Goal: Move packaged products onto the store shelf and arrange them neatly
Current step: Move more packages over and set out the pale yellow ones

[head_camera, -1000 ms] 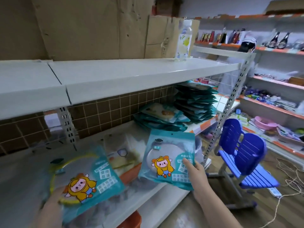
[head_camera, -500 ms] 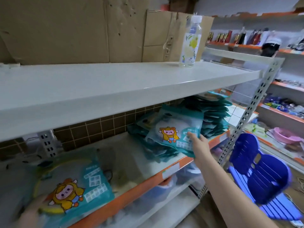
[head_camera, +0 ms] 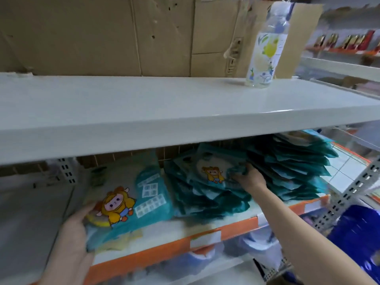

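Since earlier frame: right hand [head_camera: 249, 177] reached deeper, laying teal plastic cartoon-print packet [head_camera: 213, 171] flat atop low teal stack [head_camera: 205, 194], frame centre; fingers pinch packet's right edge. Lower left: left hand [head_camera: 72, 229] grips second teal packet [head_camera: 131, 204] over orange-edged shelf [head_camera: 164, 245]. Taller teal pile [head_camera: 292, 169] right. Clear bottle [head_camera: 265, 48] on upper white shelf [head_camera: 144, 112].

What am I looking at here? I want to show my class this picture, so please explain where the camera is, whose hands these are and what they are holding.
No machine here: a person wears a camera on the head, looking down at their own hands. The right hand sets a teal packet with a cartoon figure on the shorter stack, beside a taller stack, on the orange-edged shelf. The left hand holds a similar packet at the shelf's front. A drink bottle stands on the white shelf above, before cardboard.
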